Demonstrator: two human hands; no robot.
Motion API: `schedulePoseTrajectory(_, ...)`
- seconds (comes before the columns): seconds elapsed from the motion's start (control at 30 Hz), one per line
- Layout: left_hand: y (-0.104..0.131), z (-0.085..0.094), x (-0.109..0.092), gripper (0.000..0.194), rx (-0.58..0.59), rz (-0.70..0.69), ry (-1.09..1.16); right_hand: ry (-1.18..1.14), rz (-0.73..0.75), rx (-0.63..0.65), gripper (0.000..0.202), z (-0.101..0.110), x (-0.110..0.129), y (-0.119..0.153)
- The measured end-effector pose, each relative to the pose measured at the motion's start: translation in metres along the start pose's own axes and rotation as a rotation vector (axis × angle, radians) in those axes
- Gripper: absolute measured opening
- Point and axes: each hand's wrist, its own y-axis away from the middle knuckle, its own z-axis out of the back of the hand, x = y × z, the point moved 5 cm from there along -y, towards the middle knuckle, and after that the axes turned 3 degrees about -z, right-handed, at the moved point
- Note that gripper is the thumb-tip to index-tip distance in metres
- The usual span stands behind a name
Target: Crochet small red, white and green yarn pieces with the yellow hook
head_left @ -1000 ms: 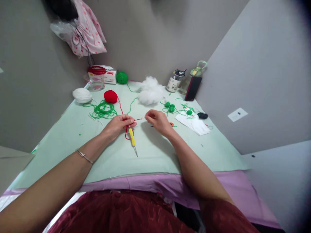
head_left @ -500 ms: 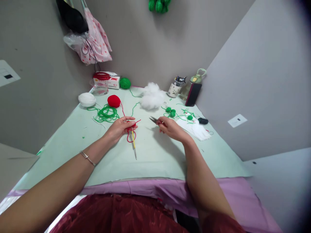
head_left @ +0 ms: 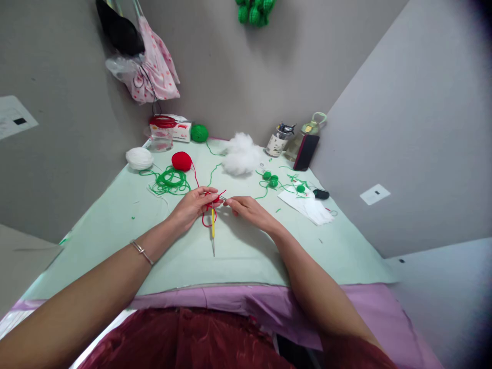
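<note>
My left hand [head_left: 195, 205] pinches a small red yarn piece [head_left: 217, 200] near the middle of the table. A crochet hook with a yellow grip [head_left: 213, 223] hangs down from that piece, beside a loose red loop. Red yarn runs back to a red ball [head_left: 181, 161]. My right hand [head_left: 248, 209] is closed on small scissors [head_left: 223, 198], whose blades reach the red piece at my left fingertips; most of the scissors is hidden by the fingers.
Behind the hands are white stuffing [head_left: 241, 155], a green yarn tangle [head_left: 171, 180], a white ball [head_left: 139, 158] and a green ball [head_left: 199, 133]. At right lie small green pieces [head_left: 273, 181], white tissue [head_left: 307, 205] and a phone [head_left: 306, 152] against a bottle.
My right hand has moved left with the scissors, bringing the blades to the red piece. My left hand keeps its hold and has shifted only slightly.
</note>
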Motion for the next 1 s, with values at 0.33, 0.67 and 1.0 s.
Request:
schedulePoseTrajectory(0.33,-0.001,-0.001,0.003,0.016,0.013,-0.002,0.019,-0.087,-0.018,-0.018,0.056,-0.002,-0.001,-0.002)
schedulePoseTrajectory(0.67,0.000,0.000,0.003,0.013,-0.003,-0.003,0.023,0.088,0.016,-0.357,0.037,0.013,-0.019,-0.008)
schedulePoseTrajectory(1.0,-0.004,0.003,0.006,0.020,0.014,-0.040,0.033,0.613,0.682,-0.211,0.023,-0.039,0.020,0.011)
